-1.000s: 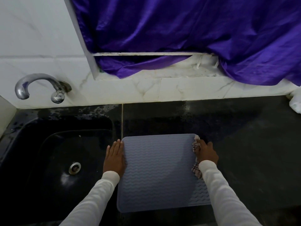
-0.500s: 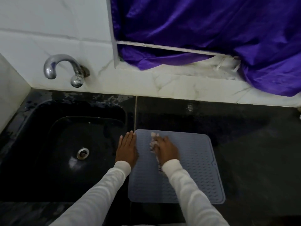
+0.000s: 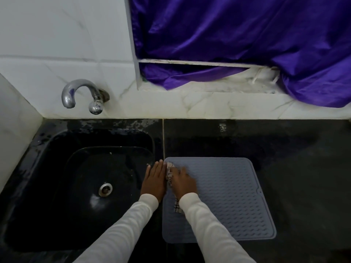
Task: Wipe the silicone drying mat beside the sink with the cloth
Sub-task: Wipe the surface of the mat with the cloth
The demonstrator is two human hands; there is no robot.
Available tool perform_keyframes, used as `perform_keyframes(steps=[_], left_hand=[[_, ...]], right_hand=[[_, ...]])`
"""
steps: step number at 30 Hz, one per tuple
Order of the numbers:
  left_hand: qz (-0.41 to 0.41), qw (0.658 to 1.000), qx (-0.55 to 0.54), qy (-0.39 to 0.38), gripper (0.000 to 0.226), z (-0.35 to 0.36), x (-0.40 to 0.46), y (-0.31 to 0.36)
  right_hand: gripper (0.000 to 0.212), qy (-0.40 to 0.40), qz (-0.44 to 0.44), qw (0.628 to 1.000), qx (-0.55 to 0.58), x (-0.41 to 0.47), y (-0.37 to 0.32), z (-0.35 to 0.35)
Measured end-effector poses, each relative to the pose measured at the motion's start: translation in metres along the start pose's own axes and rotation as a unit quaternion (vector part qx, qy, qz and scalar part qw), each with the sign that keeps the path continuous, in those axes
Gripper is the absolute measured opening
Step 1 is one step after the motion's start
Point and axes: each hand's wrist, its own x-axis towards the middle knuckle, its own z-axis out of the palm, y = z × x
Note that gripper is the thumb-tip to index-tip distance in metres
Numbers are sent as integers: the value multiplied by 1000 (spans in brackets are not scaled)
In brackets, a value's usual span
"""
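Observation:
A grey ribbed silicone drying mat (image 3: 228, 202) lies flat on the dark counter, just right of the black sink (image 3: 81, 186). My right hand (image 3: 183, 182) presses a crumpled checked cloth (image 3: 169, 175) onto the mat's far left corner; a strip of the cloth also shows under my wrist. My left hand (image 3: 154, 180) lies flat, fingers together, on the mat's left edge beside the sink rim, touching the cloth. Both arms wear white sleeves.
A chrome tap (image 3: 81, 95) sticks out of the white tiled wall above the sink, whose drain (image 3: 105, 189) is in view. Purple fabric (image 3: 237, 40) hangs over the window ledge behind. Dark counter (image 3: 303, 168) stretches right of the mat.
My right hand has swept the cloth leftward across the mat, from its right edge to its far left corner. My left hand stays on the left edge. The view has shifted.

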Motion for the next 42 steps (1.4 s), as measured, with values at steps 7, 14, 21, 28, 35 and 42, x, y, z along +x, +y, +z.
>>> perform_keyframes(steps=[7, 14, 21, 28, 35, 42], left_hand=[[18, 1000, 6, -22, 79, -4, -3, 3], [27, 1000, -1, -11, 76, 1, -2, 1], [10, 1000, 1, -6, 79, 6, 1, 2], [0, 1000, 7, 19, 65, 13, 3, 0], [-11, 999, -13, 31, 60, 16, 3, 2], [-11, 1000, -11, 1, 66, 14, 2, 0]], right_hand=[[55, 3, 80, 997, 19, -11, 88, -4], [91, 56, 185, 973, 128, -18, 157, -21], [107, 52, 302, 920, 246, -24, 214, -42], [58, 21, 296, 947, 122, -31, 268, -53], [51, 36, 282, 950, 131, -30, 267, -55], [50, 59, 316, 933, 160, -37, 247, -54]])
